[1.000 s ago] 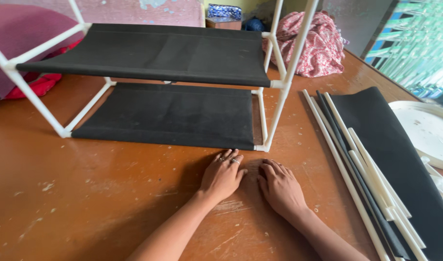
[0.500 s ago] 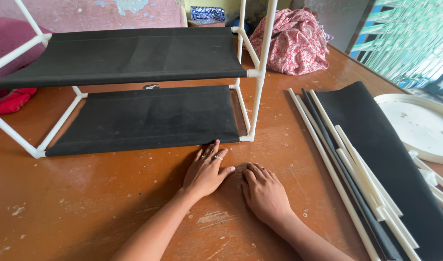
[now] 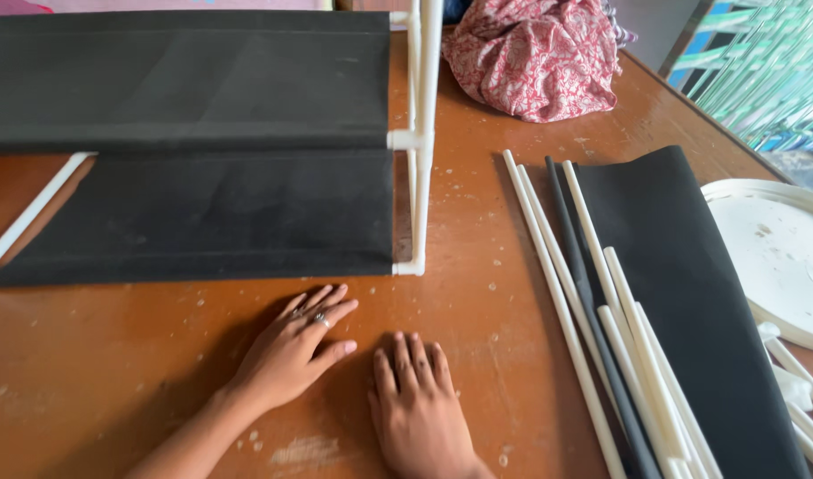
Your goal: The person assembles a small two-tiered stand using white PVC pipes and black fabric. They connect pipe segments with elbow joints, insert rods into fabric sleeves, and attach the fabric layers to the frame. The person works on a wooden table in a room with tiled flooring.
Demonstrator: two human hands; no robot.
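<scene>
My left hand [image 3: 291,352] lies flat, palm down, on the brown wooden table [image 3: 477,266], with rings on its fingers. Beside it, my right hand [image 3: 417,405] also rests flat on the wood, fingers slightly apart. Neither hand holds anything. Just beyond the hands stands a two-tier rack [image 3: 202,142] of white tubes with black fabric shelves; its near right corner post [image 3: 420,133] rises a short way from my fingertips. To the right of my right hand lie several loose white tubes [image 3: 593,310] and a sheet of black fabric [image 3: 681,284].
A crumpled red patterned cloth [image 3: 535,58] sits at the far side of the table. A round white plastic tray [image 3: 774,253] lies at the right edge. Green slatted panels [image 3: 765,62] stand beyond the table's right corner.
The view has swung to the right and closer to the table, so the rack now sits further left in the frame. Both hands stay flat on the wood, side by side.
</scene>
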